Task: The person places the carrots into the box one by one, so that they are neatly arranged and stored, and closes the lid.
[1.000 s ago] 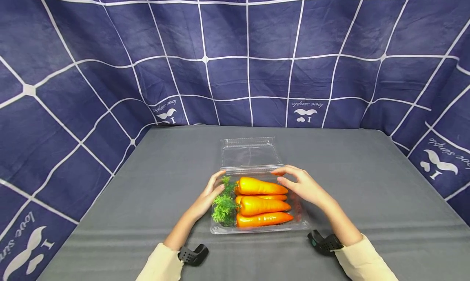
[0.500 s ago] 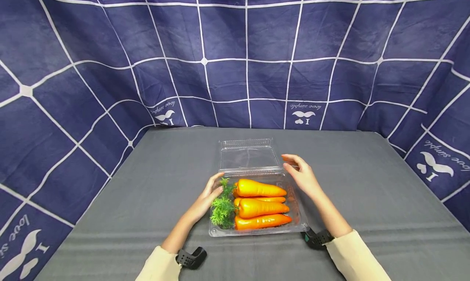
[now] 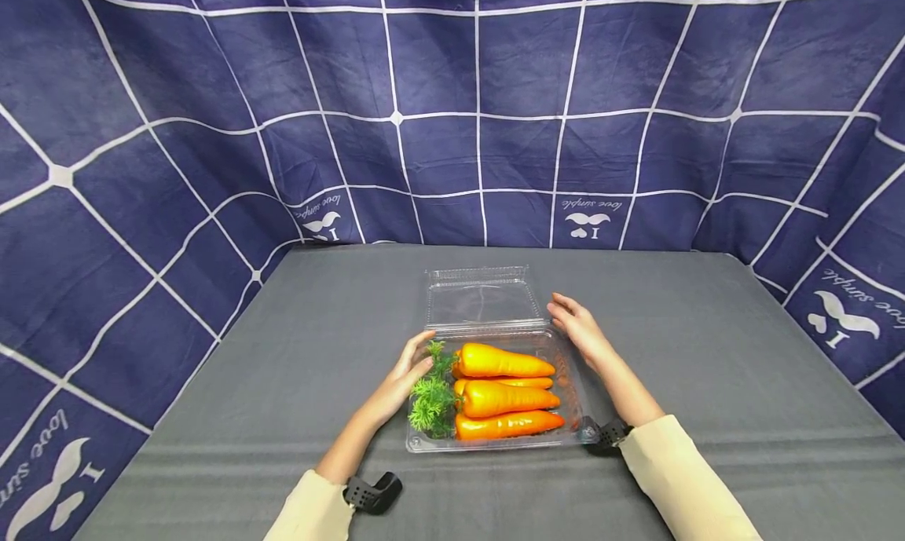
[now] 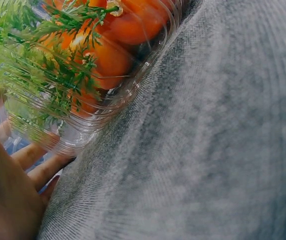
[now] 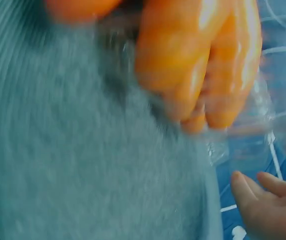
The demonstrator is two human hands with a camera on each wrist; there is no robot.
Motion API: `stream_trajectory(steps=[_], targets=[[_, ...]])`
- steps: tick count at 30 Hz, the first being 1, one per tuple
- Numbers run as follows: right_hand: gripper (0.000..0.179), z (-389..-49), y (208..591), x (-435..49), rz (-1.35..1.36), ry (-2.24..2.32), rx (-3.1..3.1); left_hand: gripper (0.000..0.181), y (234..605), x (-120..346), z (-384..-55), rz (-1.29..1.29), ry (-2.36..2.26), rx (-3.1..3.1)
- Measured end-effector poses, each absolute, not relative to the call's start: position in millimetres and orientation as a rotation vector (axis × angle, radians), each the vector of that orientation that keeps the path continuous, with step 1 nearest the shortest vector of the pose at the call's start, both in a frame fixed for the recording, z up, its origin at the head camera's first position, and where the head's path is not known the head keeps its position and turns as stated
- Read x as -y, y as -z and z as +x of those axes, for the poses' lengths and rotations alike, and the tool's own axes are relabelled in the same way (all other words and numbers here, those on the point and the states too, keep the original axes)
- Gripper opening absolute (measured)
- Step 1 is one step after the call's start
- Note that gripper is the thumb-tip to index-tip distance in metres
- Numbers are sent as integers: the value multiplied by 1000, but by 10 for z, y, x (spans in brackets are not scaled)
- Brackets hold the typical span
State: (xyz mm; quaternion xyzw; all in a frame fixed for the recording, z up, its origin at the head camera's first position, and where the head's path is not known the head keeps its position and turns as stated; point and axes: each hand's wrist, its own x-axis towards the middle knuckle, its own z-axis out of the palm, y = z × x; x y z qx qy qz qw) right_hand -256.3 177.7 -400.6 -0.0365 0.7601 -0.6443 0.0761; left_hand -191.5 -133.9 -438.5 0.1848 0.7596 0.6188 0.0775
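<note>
A clear plastic clamshell box (image 3: pixel 574 396) lies on the grey cloth, its lid (image 3: pixel 481 301) folded back flat behind it. Several orange carrots (image 3: pixel 507 398) lie in its base, tips to the right, with feathery green tops (image 3: pixel 428 403) at the left end. My left hand (image 3: pixel 393 385) rests against the box's left side; in the left wrist view its fingers (image 4: pixel 45 167) lie fairly straight along the outer wall. By the right end of the hinge, my right hand (image 3: pixel 581 333) is held with fingers extended and nothing in it. The right wrist view is blurred.
Grey cloth (image 3: pixel 339 313) covers the table. Behind it and along both sides hangs a blue curtain (image 3: pixel 523 148) with white grid lines. A black band (image 3: pixel 373 492) sits on each wrist, beside cream sleeves.
My right hand has moved from above the box's back right part, away and to the right, to beside the hinge. The left hand, box and carrots stay essentially in place.
</note>
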Motion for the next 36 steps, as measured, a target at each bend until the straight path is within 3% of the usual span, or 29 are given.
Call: stream_trajectory(steps=[36], targets=[[57,-2715,4139,-1823,-128,2081,-1602,48,4383,1335,-1905,540,-1859,-2285]])
